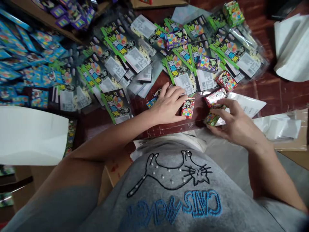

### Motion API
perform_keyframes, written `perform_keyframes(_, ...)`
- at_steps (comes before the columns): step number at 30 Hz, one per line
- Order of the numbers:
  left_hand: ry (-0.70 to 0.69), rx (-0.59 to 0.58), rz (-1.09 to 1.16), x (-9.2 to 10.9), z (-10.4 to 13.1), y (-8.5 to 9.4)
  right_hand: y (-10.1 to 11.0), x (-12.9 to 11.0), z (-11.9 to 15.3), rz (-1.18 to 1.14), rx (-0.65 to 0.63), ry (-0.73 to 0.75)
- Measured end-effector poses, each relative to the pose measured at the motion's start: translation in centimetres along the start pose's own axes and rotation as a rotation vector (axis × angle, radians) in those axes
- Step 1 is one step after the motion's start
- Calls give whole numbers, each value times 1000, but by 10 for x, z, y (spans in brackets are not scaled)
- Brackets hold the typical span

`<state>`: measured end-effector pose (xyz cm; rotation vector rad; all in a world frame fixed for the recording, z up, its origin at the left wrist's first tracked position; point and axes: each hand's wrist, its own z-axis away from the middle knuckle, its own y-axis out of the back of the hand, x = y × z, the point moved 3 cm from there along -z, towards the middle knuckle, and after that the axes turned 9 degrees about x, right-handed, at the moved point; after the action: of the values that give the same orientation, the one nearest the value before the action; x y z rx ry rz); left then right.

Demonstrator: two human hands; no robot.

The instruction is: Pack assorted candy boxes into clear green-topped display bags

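On the dark red table edge, my left hand [167,104] lies palm down. Its thumb and index finger are closed about the ends of a small red printed box [188,108]. Partly covered by that hand is a small blue box [151,103]. My right hand [233,120] has its fingers curled over a small green box [212,118], thumb below. A red and white box [215,97] touches its fingertips. Under the right hand lies a white paper sheet [246,102]. Another red box [227,81] sits just beyond.
Printed black and green plastic pouches [119,104] cover the far table, with purple boxes [208,62] and a green box [233,13] on top. Many blue boxes [40,98] are heaped left. A carton [70,32] holds purple boxes. White paper [293,48] lies right.
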<state>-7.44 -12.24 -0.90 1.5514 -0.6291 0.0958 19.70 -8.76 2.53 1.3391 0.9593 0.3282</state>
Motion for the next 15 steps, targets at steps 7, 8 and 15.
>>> perform_keyframes(7,474,12,-199,-30,51,40,-21,-15,-48,190,-181,92)
perform_keyframes(8,496,-19,-190,-35,58,38,-26,-14,-54,151,-150,124)
perform_keyframes(15,279,2,-92,-54,93,41,-41,-14,-83,-3,2,367)
